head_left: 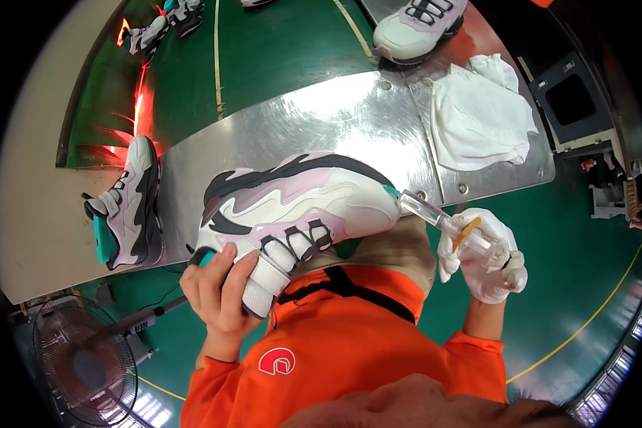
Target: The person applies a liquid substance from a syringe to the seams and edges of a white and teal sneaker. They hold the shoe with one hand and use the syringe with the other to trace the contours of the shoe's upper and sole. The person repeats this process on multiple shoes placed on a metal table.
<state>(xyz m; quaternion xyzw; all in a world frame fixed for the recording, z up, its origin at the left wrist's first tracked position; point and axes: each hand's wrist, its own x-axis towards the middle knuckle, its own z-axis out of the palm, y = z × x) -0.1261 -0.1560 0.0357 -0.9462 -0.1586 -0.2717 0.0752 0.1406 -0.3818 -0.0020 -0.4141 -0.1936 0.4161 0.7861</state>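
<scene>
My bare left hand (221,289) grips a white and lilac sneaker (292,207) by its collar and strap. The sneaker lies on its side, with its black sole edge facing away from me and its toe to the right. A white glove covers my right hand (486,253), whose fingers are closed around a clear tube with an orange ring (435,212); its exact kind does not show. The tube's narrow end meets the sneaker's toe by a small teal patch. I cannot tell whether it presses on the shoe.
A similar sneaker (128,207) stands at the left of the metal table (192,164). A white cloth (478,118) lies on its right part. Another shoe (417,32) sits at the far right. More shoes lie on the green belt (285,43). A fan (85,360) stands lower left.
</scene>
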